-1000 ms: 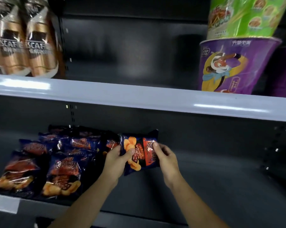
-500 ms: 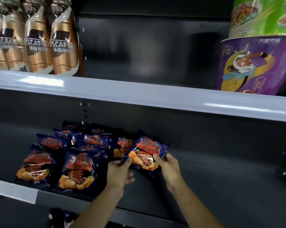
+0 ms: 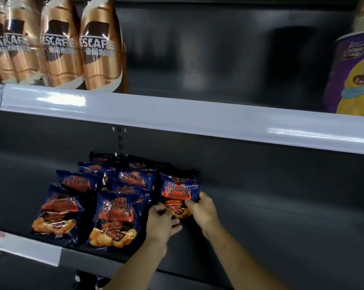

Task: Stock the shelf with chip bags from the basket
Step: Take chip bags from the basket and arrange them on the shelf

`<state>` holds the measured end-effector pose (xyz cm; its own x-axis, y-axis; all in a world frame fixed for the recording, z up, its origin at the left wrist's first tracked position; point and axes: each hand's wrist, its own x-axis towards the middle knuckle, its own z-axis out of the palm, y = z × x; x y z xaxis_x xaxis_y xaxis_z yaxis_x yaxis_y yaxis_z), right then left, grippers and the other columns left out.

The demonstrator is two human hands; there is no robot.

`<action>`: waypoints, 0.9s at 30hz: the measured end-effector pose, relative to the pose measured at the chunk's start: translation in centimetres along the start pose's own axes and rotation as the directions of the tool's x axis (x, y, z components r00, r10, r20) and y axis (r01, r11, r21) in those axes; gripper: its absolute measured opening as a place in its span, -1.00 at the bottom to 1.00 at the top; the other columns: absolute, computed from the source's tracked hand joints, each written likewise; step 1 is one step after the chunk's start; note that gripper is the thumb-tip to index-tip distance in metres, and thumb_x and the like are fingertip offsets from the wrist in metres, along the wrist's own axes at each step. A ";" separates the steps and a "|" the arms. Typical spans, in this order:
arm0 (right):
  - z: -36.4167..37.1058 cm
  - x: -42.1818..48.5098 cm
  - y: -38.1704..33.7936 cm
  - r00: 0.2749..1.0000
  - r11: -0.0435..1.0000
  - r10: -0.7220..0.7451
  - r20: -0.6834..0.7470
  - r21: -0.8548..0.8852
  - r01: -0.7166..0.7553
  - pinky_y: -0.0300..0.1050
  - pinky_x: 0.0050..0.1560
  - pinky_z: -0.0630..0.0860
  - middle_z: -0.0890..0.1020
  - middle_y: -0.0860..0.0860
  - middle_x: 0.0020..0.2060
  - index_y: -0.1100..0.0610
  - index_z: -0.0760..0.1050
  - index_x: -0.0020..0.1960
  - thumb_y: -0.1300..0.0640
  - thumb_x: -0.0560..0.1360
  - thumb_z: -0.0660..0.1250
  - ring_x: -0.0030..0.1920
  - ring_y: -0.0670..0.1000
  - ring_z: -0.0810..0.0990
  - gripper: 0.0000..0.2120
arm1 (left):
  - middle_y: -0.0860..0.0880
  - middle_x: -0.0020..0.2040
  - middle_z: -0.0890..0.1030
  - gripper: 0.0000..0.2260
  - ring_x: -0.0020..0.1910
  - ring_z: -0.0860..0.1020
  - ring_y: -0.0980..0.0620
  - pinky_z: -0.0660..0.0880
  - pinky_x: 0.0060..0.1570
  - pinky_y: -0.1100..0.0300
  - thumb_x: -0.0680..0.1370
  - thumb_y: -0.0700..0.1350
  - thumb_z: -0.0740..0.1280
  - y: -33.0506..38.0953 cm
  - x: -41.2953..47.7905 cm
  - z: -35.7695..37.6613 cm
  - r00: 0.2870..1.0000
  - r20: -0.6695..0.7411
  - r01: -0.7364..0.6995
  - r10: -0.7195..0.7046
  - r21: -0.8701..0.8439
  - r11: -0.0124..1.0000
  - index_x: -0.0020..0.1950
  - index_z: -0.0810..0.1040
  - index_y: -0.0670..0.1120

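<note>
Both hands pinch one chip bag (image 3: 179, 192) by its lower edge: left hand (image 3: 160, 223), right hand (image 3: 205, 210), thumbs in front. We note it upright on the shelf (image 3: 271, 222), at 3 o'clock of the stocked bags (image 3: 114, 216). Several are placed. The basket is unseen, so the remainder is unknown.

- Dim overall; dark back panel (image 3: 218, 49) at 12 o'clock absorbs light.
- White glare on shelf edge strip (image 3: 60, 100), 9 and 3 o'clock.
- Coffee bottles (image 3: 99, 49), 11 o'clock, and purple cup (image 3: 352, 80), 3 o'clock: blurred.
- Chip bags (image 3: 114, 218), 7 o'clock: small foil glints.
</note>
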<state>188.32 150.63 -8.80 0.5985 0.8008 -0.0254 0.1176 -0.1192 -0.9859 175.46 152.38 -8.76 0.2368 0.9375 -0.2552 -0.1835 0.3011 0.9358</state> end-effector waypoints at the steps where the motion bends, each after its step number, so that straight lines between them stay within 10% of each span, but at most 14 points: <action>1: 0.2 0.3 0.0 1.000 1.000 -0.001 -0.002 -0.013 0.001 -0.05 0.11 0.61 0.72 -0.01 -0.06 0.06 0.59 0.03 0.25 0.53 0.37 0.00 -0.01 0.69 -0.86 | -0.21 0.07 0.58 -0.82 0.02 0.63 -0.16 0.64 -0.18 0.05 0.66 -0.23 0.22 0.0 0.2 0.0 1.000 0.004 -0.004 0.004 0.007 1.000 0.26 0.40 -0.15; 6: 0.5 0.6 0.1 0.999 0.999 -0.001 -0.037 -0.050 -0.001 -0.28 -0.12 0.51 0.71 -0.04 -0.06 0.06 0.60 0.07 0.17 0.54 0.44 -0.04 -0.09 0.67 -0.87 | -0.19 0.07 0.58 -0.82 -0.03 0.61 -0.16 0.62 -0.28 0.09 0.65 -0.27 0.19 -0.5 1.0 -0.3 1.000 -0.016 -0.001 0.001 0.034 0.999 0.25 0.42 -0.15; 15: -1.2 -0.4 -0.2 0.988 0.992 0.043 -0.149 0.125 -0.024 -0.14 0.07 0.55 0.65 -0.07 0.00 0.06 0.55 0.10 -0.01 0.55 0.43 0.00 -0.11 0.61 -0.80 | -0.12 -0.12 0.55 -0.94 -0.36 0.52 0.01 0.47 -0.48 0.21 0.63 -0.25 0.23 -0.8 0.1 -0.6 0.997 0.063 -0.059 0.049 0.184 0.981 0.07 0.47 -0.15; 27: -10.2 -4.3 -4.2 0.948 0.916 0.001 -0.319 0.381 0.127 -0.13 -0.38 0.47 0.57 0.07 -0.37 0.19 0.55 -0.08 0.29 0.62 0.28 -0.39 -0.01 0.52 -0.88 | -0.09 -0.30 0.53 -0.99 -0.48 0.46 0.07 0.31 -0.53 0.24 0.58 -0.26 0.32 -0.8 -3.1 5.9 0.906 0.406 -0.263 0.122 0.314 0.912 -0.03 0.52 -0.19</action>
<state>193.35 141.69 -2.85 0.8202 0.5714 0.0279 -0.1179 0.2166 -0.9691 180.46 148.17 -7.31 0.5797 0.8146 -0.0182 0.0694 -0.0271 0.9972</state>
